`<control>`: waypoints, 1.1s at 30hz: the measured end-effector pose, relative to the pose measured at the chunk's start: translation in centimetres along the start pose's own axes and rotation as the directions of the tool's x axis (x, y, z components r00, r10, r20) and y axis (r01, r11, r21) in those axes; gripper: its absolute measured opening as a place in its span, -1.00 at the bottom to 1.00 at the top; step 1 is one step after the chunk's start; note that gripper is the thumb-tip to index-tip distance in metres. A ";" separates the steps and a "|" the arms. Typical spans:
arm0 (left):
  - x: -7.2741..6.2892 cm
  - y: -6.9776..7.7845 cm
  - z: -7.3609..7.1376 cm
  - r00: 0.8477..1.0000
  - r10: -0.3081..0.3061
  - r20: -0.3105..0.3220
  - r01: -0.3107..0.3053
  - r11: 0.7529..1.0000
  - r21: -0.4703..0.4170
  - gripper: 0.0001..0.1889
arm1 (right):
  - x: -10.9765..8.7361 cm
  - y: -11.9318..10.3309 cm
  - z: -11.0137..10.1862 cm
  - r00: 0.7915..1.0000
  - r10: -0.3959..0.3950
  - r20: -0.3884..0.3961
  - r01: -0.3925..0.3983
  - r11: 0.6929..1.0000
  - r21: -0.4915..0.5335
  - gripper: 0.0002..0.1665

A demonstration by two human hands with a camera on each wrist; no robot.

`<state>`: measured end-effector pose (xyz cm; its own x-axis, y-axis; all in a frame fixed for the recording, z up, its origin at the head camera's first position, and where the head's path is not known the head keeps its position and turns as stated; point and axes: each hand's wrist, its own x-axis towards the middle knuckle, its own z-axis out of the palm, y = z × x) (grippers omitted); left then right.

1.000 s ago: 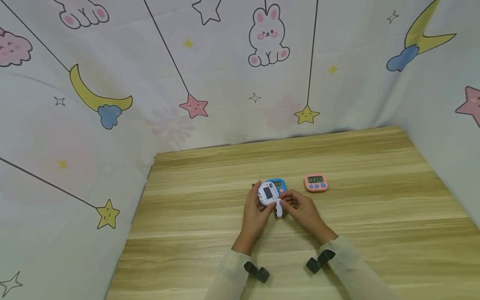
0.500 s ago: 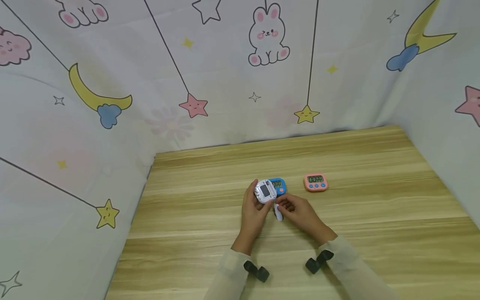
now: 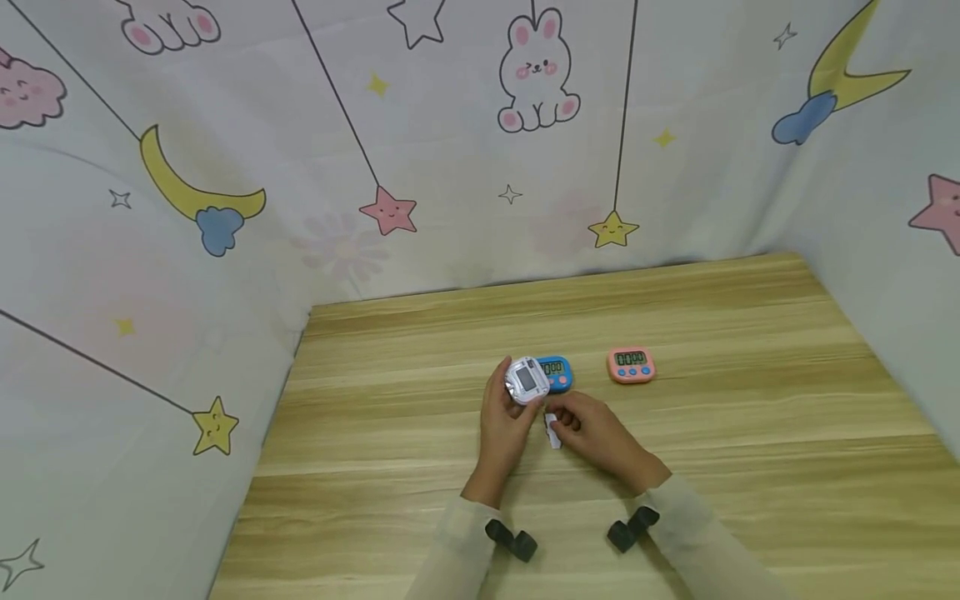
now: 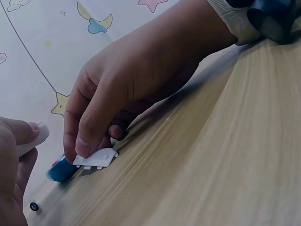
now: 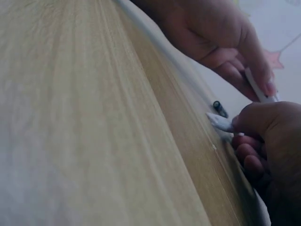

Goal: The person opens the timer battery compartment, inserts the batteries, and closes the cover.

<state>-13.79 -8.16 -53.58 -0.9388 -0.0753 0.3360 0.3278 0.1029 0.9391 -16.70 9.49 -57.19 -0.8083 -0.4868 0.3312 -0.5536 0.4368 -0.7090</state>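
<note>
In the head view my left hand (image 3: 504, 425) grips a white timer (image 3: 527, 381), its back with a dark rectangle facing up. My right hand (image 3: 600, 429) pinches a small white battery cover (image 3: 552, 431) between thumb and fingers, just below the timer and apart from it. Along one edge of the battery cover (image 4: 96, 158), small tabs show in the left wrist view. A blue timer (image 3: 558, 374) lies right behind the white one, partly covered by it. In the right wrist view a dark battery (image 5: 220, 108) lies on the table beyond the cover.
A pink timer (image 3: 632, 365) with blue buttons lies to the right on the wooden table (image 3: 750, 375). Printed cloth (image 3: 450, 150) hangs behind the table and along its sides.
The battery cover in my right hand has come away from the white timer and moved down toward me. My left hand has shifted slightly left with the white timer, uncovering more of the blue one.
</note>
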 end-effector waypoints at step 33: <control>1.7 0.3 -3.1 0.991 -0.067 -0.114 0.055 0.993 -0.107 -0.19 | 0.5 -0.5 -0.1 0.990 -0.121 -0.071 0.125 0.991 0.050 -0.77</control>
<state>-15.00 -11.38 -52.53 -0.9408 -0.1942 0.2779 0.2848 -0.0077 0.9586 -16.86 9.16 -56.62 -0.7474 -0.4811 0.4582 -0.6395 0.3343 -0.6923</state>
